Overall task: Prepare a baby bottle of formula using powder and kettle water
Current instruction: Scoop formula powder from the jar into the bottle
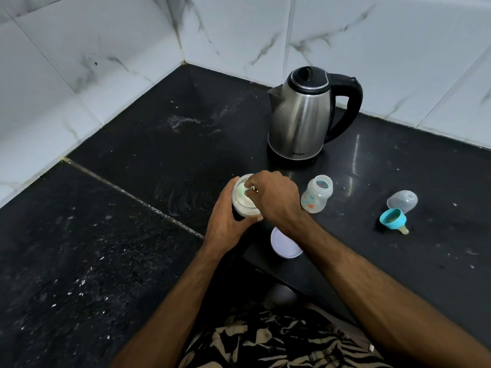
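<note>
The left hand [225, 221] wraps around the side of an open powder jar [243, 199], fingers and thumb curled on its wall, holding it upright on the black counter [132, 235]. The right hand [276, 199] sits over the mouth of the jar, fingers bent down into it and pinching a small white scoop [251, 187], of which only a bit shows at the fingertips. The jar holds pale powder.

Just beside the right hand, on its right, stands the baby bottle [316, 193], open at the top and upright on the counter, apart from both hands. Behind the bottle stands a steel kettle [305, 115] with a black lid and handle, lid down. Further right lie the clear bottle cap [402, 201] and, touching it, the blue ring with its teat [393, 219], on its side. A white jar lid [284, 244] lies flat under the right forearm, near the counter's edge.
</note>
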### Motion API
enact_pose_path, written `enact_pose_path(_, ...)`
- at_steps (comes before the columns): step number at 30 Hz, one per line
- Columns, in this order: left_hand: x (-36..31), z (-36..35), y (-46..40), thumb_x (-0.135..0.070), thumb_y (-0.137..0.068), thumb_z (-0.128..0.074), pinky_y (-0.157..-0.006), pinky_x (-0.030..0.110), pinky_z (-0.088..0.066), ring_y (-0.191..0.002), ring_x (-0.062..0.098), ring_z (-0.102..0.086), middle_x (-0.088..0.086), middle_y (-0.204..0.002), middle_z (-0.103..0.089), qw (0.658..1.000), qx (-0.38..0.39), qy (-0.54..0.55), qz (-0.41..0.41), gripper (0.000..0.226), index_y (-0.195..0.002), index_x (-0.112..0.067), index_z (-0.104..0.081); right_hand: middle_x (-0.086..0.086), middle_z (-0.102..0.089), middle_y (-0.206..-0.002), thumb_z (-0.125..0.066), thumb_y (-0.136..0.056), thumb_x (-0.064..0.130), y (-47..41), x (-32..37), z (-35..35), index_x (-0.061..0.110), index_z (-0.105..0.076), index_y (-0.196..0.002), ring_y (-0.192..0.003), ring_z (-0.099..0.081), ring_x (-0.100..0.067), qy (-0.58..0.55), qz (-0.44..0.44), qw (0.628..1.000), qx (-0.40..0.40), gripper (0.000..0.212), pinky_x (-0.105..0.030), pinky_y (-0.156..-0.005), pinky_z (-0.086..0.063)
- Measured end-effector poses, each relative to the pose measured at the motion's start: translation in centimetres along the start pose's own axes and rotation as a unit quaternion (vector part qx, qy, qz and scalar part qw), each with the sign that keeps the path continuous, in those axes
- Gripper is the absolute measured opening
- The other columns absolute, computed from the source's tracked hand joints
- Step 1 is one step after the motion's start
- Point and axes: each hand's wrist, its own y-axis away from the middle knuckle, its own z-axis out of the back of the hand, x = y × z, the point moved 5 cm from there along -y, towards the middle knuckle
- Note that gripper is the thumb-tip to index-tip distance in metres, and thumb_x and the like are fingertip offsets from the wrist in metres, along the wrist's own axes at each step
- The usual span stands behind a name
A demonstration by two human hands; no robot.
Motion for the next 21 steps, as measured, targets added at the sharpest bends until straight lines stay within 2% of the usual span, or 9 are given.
enact_pose_path(4, -0.3, -0.1, 0.0, -0.01, -0.073, -0.085, -0.098, 0.008, -0.04, -0.121, -0.011, -0.049, -0.017, -0.134, -0.053, 1.0, -0.001, 0.007, 0.0, 0.086, -0.143, -0.025, -0.038, -0.002, -0.068, -0.122, -0.058, -0.097, 0.033, -0.3, -0.1, -0.3, 0.02, -0.064, -0.128, -0.107, -0.064, -0.02, -0.003, -0.006, 1.0, 0.013, 0.034, -0.034, -0.089, -0.051)
enact_pose_path(7, -0.3, -0.1, 0.1, -0.009, -0.073, -0.085, -0.102, 0.012, -0.04, -0.122, -0.009, -0.049, -0.014, -0.135, -0.052, 1.0, 0.0, 0.01, -0.001, 0.086, -0.144, -0.02, -0.037, -0.002, -0.068, -0.122, -0.059, -0.096, 0.033, -0.4, -0.1, -0.4, 0.021, -0.066, -0.126, -0.107, -0.065, -0.019, -0.019, -0.006, 1.0, 0.011, 0.032, -0.033, -0.089, -0.05)
enact_pose_path(11, -0.7, 0.1, 0.1, -0.009, -0.072, -0.086, -0.099, 0.01, -0.039, -0.124, -0.007, -0.049, -0.024, -0.132, -0.053, 1.0, -0.001, 0.003, -0.021, 0.087, -0.142, -0.026, -0.038, 0.003, -0.073, -0.113, -0.067, -0.091, 0.027, 0.1, -0.8, -0.2, 0.024, -0.074, -0.112, -0.101, -0.067, -0.014, -0.14, -0.013, 0.989, -0.045, 0.023, -0.035, -0.089, -0.054)
enact_pose_path(13, -1.0, 0.2, 0.1, -0.009, -0.071, -0.086, -0.1, 0.013, -0.041, -0.124, -0.003, -0.051, -0.025, -0.131, -0.055, 0.999, -0.001, 0.004, -0.032, 0.084, -0.139, -0.031, -0.041, 0.003, -0.074, -0.109, -0.072, -0.088, 0.024, 0.3, -1.4, 0.0, 0.023, -0.076, -0.108, -0.098, -0.068, -0.011, -0.194, -0.024, 0.979, -0.053, 0.021, -0.037, -0.09, -0.055)
enact_pose_path(16, -1.2, 0.2, 0.1, -0.013, -0.07, -0.088, -0.105, 0.027, -0.043, -0.128, 0.006, -0.051, -0.015, -0.136, -0.055, 0.999, 0.001, 0.006, -0.041, 0.085, -0.141, -0.024, -0.042, 0.004, -0.074, -0.11, -0.072, -0.088, 0.021, 0.7, -2.0, 0.6, 0.022, -0.076, -0.107, -0.098, -0.068, -0.011, -0.196, -0.022, 0.978, -0.071, 0.02, -0.036, -0.089, -0.056)
enact_pose_path(19, -1.2, 0.3, 0.1, -0.009, -0.069, -0.088, -0.102, 0.018, -0.042, -0.125, 0.0, -0.051, -0.018, -0.133, -0.055, 0.999, -0.004, 0.0, -0.041, 0.085, -0.139, -0.023, -0.043, 0.004, -0.074, -0.106, -0.071, -0.088, 0.02, 0.8, -2.1, 1.1, 0.023, -0.076, -0.105, -0.095, -0.068, -0.011, -0.188, -0.019, 0.979, -0.079, 0.018, -0.036, -0.087, -0.056)
enact_pose_path(21, -1.2, 0.4, 0.2, -0.009, -0.069, -0.088, -0.104, 0.024, -0.043, -0.126, 0.002, -0.051, -0.015, -0.135, -0.055, 0.999, -0.004, 0.0, -0.039, 0.086, -0.141, -0.02, -0.043, 0.003, -0.075, -0.103, -0.071, -0.087, 0.02, 0.8, -2.0, 1.1, 0.022, -0.076, -0.104, -0.093, -0.068, -0.011, -0.2, -0.02, 0.977, -0.076, 0.017, -0.037, -0.087, -0.056)
